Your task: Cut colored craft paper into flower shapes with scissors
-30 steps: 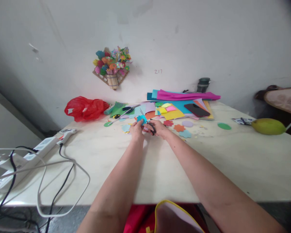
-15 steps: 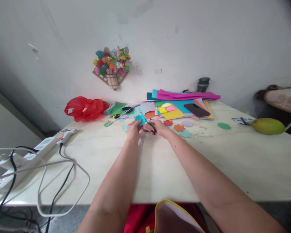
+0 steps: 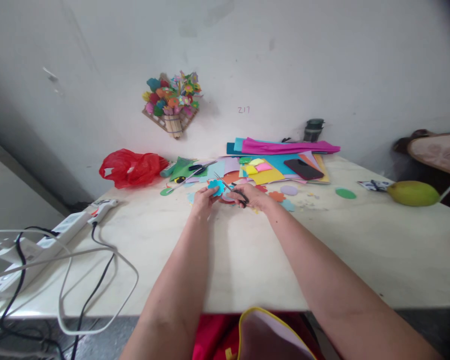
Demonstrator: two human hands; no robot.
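Between the thumb and fingers of my left hand [image 3: 205, 201] is a blue flower-shaped paper cutout [image 3: 216, 187] with a scalloped edge. My right hand [image 3: 253, 196] is wrapped round the dark handles of a pair of scissors [image 3: 241, 198]. Their blades point up and left, close beside the cutout's right edge; I cannot tell whether they touch it. Just right of my right hand lie an orange flower cutout [image 3: 276, 196], a light blue one [image 3: 288, 205] and a lilac oval [image 3: 289, 190]. A red cutout is partly hidden behind that hand.
Coloured sheets [image 3: 270, 172], a phone [image 3: 303, 169] and a second pair of scissors [image 3: 197, 169] lie at the back. A red plastic bag [image 3: 133, 167] sits back left. Power strips [image 3: 65, 227] with loose cables occupy the left edge. A yellow-green fruit [image 3: 413, 193] rests at right.
My right hand and the scissors have shifted slightly right, away from the blue cutout. The left hand has moved slightly left, still holding the cutout.
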